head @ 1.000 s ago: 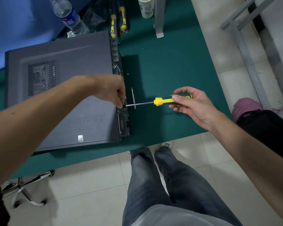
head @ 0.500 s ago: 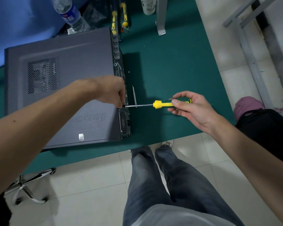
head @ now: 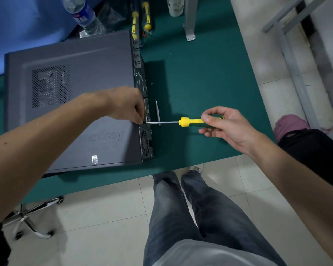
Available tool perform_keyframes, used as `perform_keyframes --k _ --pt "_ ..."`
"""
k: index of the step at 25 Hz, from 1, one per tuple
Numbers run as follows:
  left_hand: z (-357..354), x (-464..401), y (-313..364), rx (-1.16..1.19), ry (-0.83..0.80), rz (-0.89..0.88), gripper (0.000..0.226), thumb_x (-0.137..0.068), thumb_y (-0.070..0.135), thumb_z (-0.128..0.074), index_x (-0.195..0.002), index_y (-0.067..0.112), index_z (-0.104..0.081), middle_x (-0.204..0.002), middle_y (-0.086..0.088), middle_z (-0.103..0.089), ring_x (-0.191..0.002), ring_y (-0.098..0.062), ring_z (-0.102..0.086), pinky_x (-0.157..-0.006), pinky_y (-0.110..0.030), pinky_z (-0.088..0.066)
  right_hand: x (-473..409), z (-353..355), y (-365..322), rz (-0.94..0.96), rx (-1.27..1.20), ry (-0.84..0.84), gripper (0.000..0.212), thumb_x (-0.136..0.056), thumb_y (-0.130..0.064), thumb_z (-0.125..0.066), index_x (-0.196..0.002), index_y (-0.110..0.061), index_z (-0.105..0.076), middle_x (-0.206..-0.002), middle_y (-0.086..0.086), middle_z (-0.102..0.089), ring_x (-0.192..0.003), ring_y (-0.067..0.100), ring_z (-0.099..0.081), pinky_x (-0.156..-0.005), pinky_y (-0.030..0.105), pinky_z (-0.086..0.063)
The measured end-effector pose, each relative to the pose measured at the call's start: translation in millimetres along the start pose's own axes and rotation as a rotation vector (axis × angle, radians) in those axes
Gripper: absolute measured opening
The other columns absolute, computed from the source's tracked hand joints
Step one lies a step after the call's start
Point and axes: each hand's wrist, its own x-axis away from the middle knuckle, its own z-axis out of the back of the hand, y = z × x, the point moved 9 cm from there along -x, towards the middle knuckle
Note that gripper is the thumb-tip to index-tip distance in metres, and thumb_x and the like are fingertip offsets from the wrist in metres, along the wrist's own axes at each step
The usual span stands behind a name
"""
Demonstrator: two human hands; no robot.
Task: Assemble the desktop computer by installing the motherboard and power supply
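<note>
embossed "lenovo" on computer case [head: 81, 89]

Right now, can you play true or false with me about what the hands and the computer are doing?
1. The right hand holds a screwdriver with a yellow and green handle. True.
2. The computer case stands upright on the table. False: it lies flat on its side on the green table.
3. The screwdriver's tip points at the case's back edge, where the left hand is. True.
4. A red hammer lies beside the case. False: a thin loose metal bit lies there.
5. A water bottle is behind the case. True.
</note>
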Motion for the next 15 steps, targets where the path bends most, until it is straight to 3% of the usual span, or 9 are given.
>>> perform_keyframes --k 1,3,5,6,8,9,12,15 --pt "2.6 1.7 -3.4 0.051 0.066 -0.008 0.008 -0.084 0.026 -0.074 -0.079 0.032 -0.074 -0.079 0.019 -0.067 -0.08 -0.006 -0.063 -0.072 -0.026 -0.049 -0.5 0.1 -1.3 -0.001 0.043 0.016 0.032 -0.068 -0.029 -0.079 -0.092 -0.012 -0.066 -0.089 0.005 -0.066 -0.068 0.024 -0.069 -0.061 0.026 -0.056" --pt "10.8 11.4 -11.0 0.19 0.347 -0.022 0.004 -0.086 0.026 -0.071 -0.088 0.027 -0.074 -0.08 0.017 -0.061 -0.081 -0.012 -0.061 -0.073 -0.028 -0.047 -3.9 0.1 -3.3 0.012 0.094 0.018 0.027 -0.072 -0.032 -0.078 -0.089 -0.014 -0.066 -0.088 0.001 -0.062 -0.064 0.018 -0.064 -0.062 0.026 -0.055" --pt "10.7 31.4 -18.5 0.22 0.696 0.007 0.018 -0.09 0.024 -0.066 -0.107 0.02 -0.069 -0.095 0.003 -0.056 -0.094 -0.021 -0.055 -0.082 -0.032 -0.044 -6.1 -1.4 -7.0 0.015 0.082 -0.019 0.014 -0.083 -0.017 -0.075 -0.092 -0.014 -0.066 -0.083 0.002 -0.061 -0.067 0.015 -0.06 -0.066 0.027 -0.055" --pt "3.8 38.2 -19.5 0.178 0.795 0.041 0.029 -0.092 0.025 -0.063 -0.119 0.018 -0.063 -0.109 -0.005 -0.053 -0.107 -0.025 -0.05 -0.092 -0.037 -0.041 -7.1 -1.3 -8.1 0.014 0.064 -0.041 0.013 -0.086 -0.007 -0.071 -0.095 -0.013 -0.065 -0.078 0.003 -0.061 -0.068 0.015 -0.06 -0.068 0.027 -0.055" --pt "-12.2 36.6 -20.8 0.113 0.835 0.104 0.044 -0.096 0.029 -0.054 -0.139 0.017 -0.048 -0.137 -0.012 -0.043 -0.132 -0.028 -0.036 -0.107 -0.044 -0.027 -7.1 -1.4 -10.1 0.005 0.063 -0.043 0.013 -0.088 -0.001 -0.067 -0.097 -0.011 -0.064 -0.073 0.004 -0.062 -0.065 0.016 -0.059 -0.063 0.026 -0.055" --pt "-17.1 32.7 -22.1 0.11 0.832 0.121 0.047 -0.099 0.029 -0.048 -0.143 0.017 -0.043 -0.146 -0.011 -0.038 -0.14 -0.028 -0.029 -0.111 -0.046 -0.022 -7.3 -0.1 -12.3 0.001 0.109 -0.011 0.006 -0.09 -0.009 -0.068 -0.095 -0.011 -0.064 -0.072 0.005 -0.064 -0.06 0.016 -0.059 -0.057 0.026 -0.053" --pt "-19.8 28.9 -28.1 0.145 0.885 0.129 0.048 -0.101 0.028 -0.032 -0.147 0.013 -0.038 -0.154 -0.007 -0.035 -0.147 -0.022 -0.023 -0.117 -0.047 -0.02 -12.3 1.0 -15.2 -0.002 0.28 0.071 0.023 -0.093 -0.035 -0.065 -0.09 -0.013 -0.065 -0.071 0.007 -0.066 -0.05 0.014 -0.054 -0.047 0.024 -0.045" --pt "-22.8 29.1 -34.3 0.163 0.934 0.166 0.05 -0.098 0.025 -0.032 -0.147 0.014 -0.038 -0.155 -0.007 -0.033 -0.147 -0.022 -0.022 -0.119 -0.047 -0.017 -16.9 -1.7 -21.2 -0.016 0.113 0.04 0.003 -0.091 -0.015 -0.066 -0.094 -0.014 -0.065 -0.082 0.003 -0.061 -0.058 0.013 -0.055 -0.052 0.026 -0.048"
